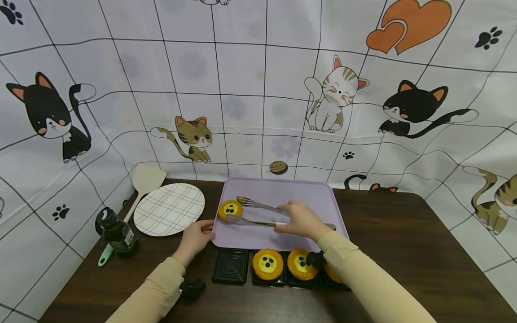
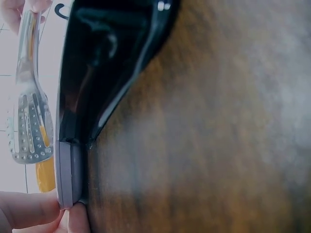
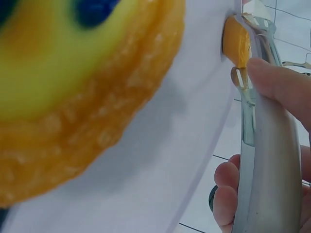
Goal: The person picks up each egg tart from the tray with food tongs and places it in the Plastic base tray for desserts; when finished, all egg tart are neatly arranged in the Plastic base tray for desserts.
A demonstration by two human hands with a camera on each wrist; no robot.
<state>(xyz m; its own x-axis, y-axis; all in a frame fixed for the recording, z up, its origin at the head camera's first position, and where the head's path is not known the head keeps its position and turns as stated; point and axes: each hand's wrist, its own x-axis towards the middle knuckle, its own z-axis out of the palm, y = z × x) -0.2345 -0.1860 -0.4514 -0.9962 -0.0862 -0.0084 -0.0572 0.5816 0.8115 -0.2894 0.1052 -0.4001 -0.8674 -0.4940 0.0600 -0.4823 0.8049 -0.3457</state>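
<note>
A pale purple tray (image 1: 278,190) lies on the table, and my left hand (image 1: 194,240) pinches its left rim (image 2: 68,174) between thumb and fingers. My right hand (image 1: 300,220) grips metal tongs (image 1: 262,206) above the tray. One yellow tart (image 1: 230,210) with dark blue berries sits near the tray's left side; the spread tong ends reach it, though I cannot tell if they touch. In front of the tray, a black plastic container (image 1: 230,267) has a bare left compartment. Beside that are more tarts (image 1: 268,264), one partly hidden by the right sleeve.
To the left lie a round plate (image 1: 169,210) with a grid pattern and a pale spatula (image 1: 147,179) with a green handle end. A dark green jar (image 1: 117,231) stands over that handle. Behind the table hangs a cat-printed sheet (image 1: 242,112).
</note>
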